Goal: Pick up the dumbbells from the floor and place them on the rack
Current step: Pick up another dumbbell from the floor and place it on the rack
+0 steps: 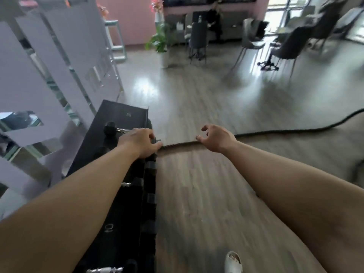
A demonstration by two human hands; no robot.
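The left hand (140, 142) is closing around the handle of a dumbbell (116, 130) and resting it on the top of the black rack (110, 154); the dark rubber head is sticking out beyond the knuckles, so the bar is lying crosswise on the shelf, probably to keep it from rolling off. The right hand (215, 137) is hanging empty beside it over the wooden floor (197, 194), fingers spread and loosely curled, likely for balance. More dumbbells (104, 269) are sitting on the rack nearer the body than the left hand. A thick rope (275, 131) is trailing across the floor under the right hand.
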